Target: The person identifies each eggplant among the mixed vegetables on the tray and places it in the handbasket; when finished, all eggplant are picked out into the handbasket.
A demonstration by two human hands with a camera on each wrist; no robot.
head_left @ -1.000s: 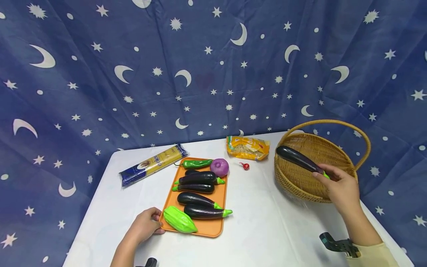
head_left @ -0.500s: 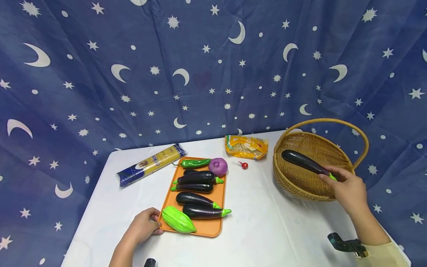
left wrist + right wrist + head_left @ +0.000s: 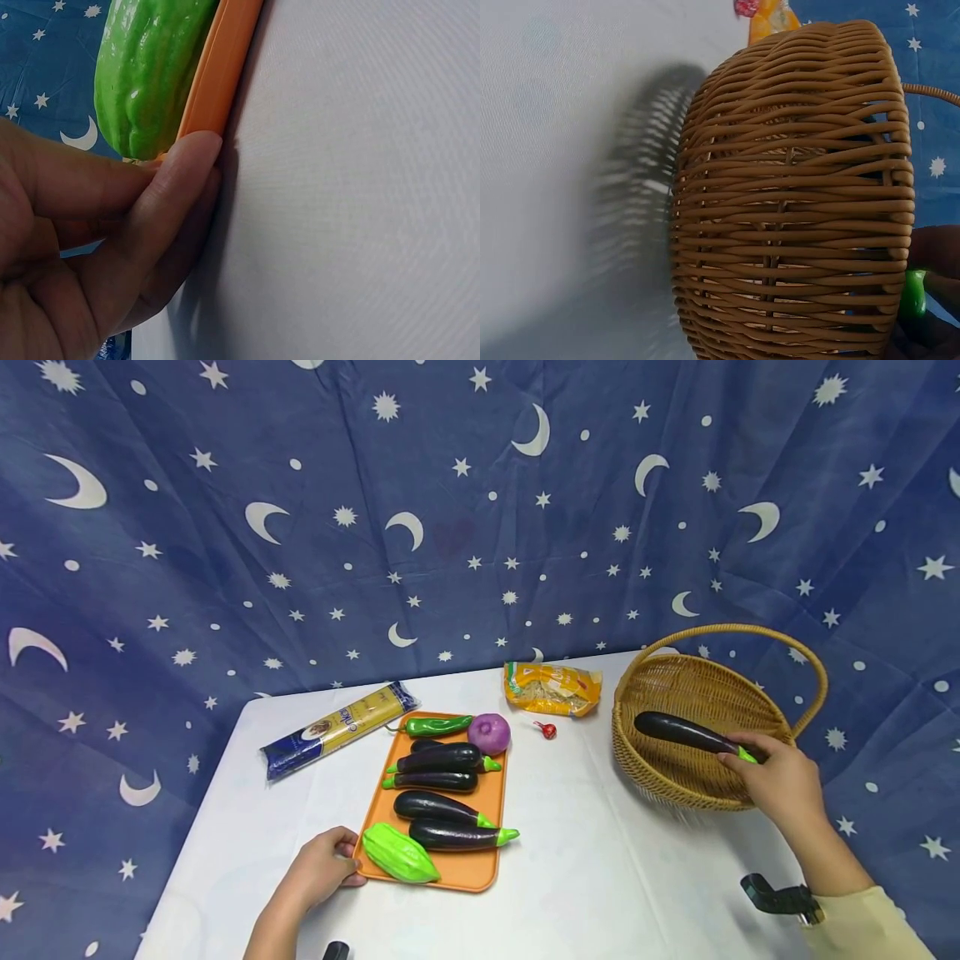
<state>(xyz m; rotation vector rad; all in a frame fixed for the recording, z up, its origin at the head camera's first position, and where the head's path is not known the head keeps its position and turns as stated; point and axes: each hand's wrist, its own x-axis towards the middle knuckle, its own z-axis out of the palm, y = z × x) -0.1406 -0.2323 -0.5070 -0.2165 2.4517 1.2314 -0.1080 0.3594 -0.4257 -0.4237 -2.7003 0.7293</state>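
Observation:
My right hand (image 3: 783,777) pinches a dark eggplant (image 3: 684,731) near its green cap, and the eggplant lies across the opening of a wicker basket (image 3: 630,760). In the right wrist view the basket wall (image 3: 795,210) hides most of the eggplant; only its green cap (image 3: 913,296) shows by the fingers. On the left, my left hand (image 3: 321,867) pinches the near corner of an orange tray (image 3: 480,878). A green bitter melon (image 3: 400,853) lies at that corner. Several more eggplants (image 3: 453,835) rest on the tray, with a green chili pepper (image 3: 435,726) and a purple onion (image 3: 489,733) beyond.
A blue and yellow pasta packet (image 3: 341,731) lies back left of the tray. An orange food bag (image 3: 551,688) and a small red wrapped candy (image 3: 547,730) sit between tray and basket. The basket's tall handle (image 3: 750,628) arches upward. A starry curtain (image 3: 480,510) hangs behind the table.
My right hand has moved rightward and slightly down, bringing the eggplant lower over the basket's opening. The left hand keeps hold of the tray's corner. The head view has shifted slightly.

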